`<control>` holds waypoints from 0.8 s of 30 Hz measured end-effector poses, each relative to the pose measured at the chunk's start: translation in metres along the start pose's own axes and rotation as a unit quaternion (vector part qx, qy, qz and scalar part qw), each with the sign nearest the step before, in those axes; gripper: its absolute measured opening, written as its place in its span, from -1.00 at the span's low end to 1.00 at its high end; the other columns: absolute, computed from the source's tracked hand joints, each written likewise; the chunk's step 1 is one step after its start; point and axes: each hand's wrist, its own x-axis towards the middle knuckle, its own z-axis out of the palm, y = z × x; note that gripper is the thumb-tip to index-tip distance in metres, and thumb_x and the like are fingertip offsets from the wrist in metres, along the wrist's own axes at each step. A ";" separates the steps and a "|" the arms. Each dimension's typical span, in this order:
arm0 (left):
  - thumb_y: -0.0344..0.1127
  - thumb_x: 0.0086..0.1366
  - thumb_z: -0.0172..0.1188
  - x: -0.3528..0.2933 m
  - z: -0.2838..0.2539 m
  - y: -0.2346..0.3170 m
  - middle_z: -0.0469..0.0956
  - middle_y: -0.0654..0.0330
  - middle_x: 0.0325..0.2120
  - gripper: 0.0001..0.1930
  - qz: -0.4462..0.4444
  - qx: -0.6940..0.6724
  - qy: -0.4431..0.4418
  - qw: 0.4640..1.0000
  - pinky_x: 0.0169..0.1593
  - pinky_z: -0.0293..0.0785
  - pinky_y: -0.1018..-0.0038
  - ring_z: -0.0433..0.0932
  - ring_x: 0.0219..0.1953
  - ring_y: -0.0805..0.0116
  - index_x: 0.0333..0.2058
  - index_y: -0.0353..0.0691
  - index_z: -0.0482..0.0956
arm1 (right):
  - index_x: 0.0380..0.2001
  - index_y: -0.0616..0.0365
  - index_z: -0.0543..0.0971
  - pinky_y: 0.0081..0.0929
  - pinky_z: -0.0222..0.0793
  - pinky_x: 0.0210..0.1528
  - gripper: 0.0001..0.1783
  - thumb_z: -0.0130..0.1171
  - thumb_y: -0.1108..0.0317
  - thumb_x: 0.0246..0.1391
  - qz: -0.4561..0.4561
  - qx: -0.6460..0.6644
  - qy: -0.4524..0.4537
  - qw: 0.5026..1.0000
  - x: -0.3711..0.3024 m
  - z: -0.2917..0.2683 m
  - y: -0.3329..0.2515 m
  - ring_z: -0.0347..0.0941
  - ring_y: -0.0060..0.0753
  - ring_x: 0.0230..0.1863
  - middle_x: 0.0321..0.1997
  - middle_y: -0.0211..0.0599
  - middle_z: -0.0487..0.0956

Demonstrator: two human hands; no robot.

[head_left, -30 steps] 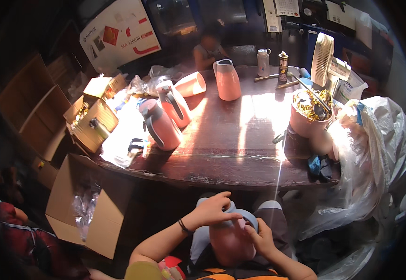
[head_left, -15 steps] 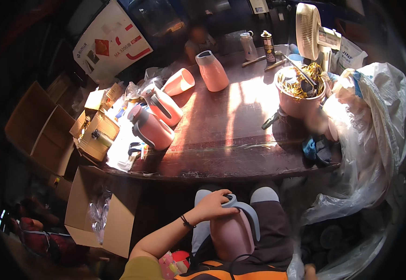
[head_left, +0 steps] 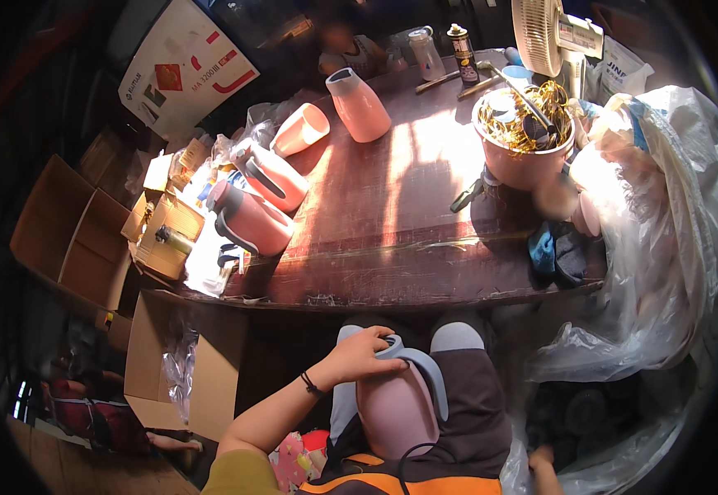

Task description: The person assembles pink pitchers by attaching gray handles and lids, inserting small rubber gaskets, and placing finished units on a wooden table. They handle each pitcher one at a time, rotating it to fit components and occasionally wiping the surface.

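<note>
Pink jug [head_left: 397,408] with a grey-blue handle and top, body smooth and tapered, lies on the person's lap, near edge of the wooden table [head_left: 425,247]. Left hand [head_left: 359,355] grips its top end, fingers curled over the grey rim. Right hand [head_left: 540,458] only partly visible low at right; cannot tell its fingers. Two like jugs [head_left: 251,219] lie on the table's left side; pink bucket [head_left: 524,157] far right.
</note>
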 end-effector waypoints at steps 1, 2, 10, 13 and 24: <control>0.24 0.08 0.21 -0.002 0.001 0.001 0.40 -0.02 0.10 -0.38 -0.005 0.011 -0.002 1.000 0.14 0.33 0.35 0.41 0.11 0.08 -0.37 -0.37 0.65 | -0.02 0.11 0.54 -0.19 0.40 0.05 -0.50 0.24 0.29 -0.13 -0.045 0.092 0.100 0.990 -0.036 -0.051 -0.017 0.51 0.05 -0.04 -0.11 0.05 0.58; 0.24 0.08 0.21 -0.005 0.000 0.001 0.40 -0.02 0.10 -0.38 -0.010 0.011 -0.010 1.000 0.14 0.33 0.35 0.41 0.11 0.08 -0.37 -0.36 0.65 | -0.04 0.12 0.55 -0.17 0.39 0.06 -0.52 0.23 0.31 -0.12 -0.056 0.123 0.139 0.981 -0.040 -0.071 -0.011 0.49 0.06 -0.03 -0.09 0.07 0.56; 0.07 0.08 0.31 -0.024 -0.008 -0.034 0.41 -0.03 0.08 -0.52 0.019 -0.091 0.021 0.995 0.14 0.32 0.37 0.42 0.10 0.12 -0.35 -0.33 0.67 | -0.04 0.27 0.51 -0.39 0.39 -0.02 -0.60 0.11 0.45 -0.01 -0.252 0.386 0.236 0.856 -0.190 -0.313 -0.102 0.55 -0.21 -0.13 -0.17 -0.07 0.61; 0.06 0.10 0.29 -0.042 -0.013 -0.067 0.45 0.03 0.04 -0.55 0.018 -0.188 0.067 0.980 0.11 0.33 0.41 0.44 0.06 0.19 -0.33 -0.29 0.69 | 0.02 0.33 0.47 -0.50 0.32 0.06 -0.59 0.10 0.47 0.07 -0.264 0.575 0.140 0.761 -0.182 -0.305 -0.158 0.45 -0.46 -0.06 -0.07 -0.28 0.55; -0.07 0.35 0.11 -0.122 0.043 -0.138 0.56 0.15 -0.15 -0.51 -0.057 -0.645 0.347 0.678 0.01 0.41 0.49 0.53 -0.11 0.39 0.05 -0.39 0.45 | 0.08 0.26 0.43 -0.19 0.07 0.33 -0.50 0.03 0.14 0.19 -0.479 0.300 0.303 0.767 -0.211 -0.230 -0.269 0.20 0.11 0.31 0.21 0.02 0.39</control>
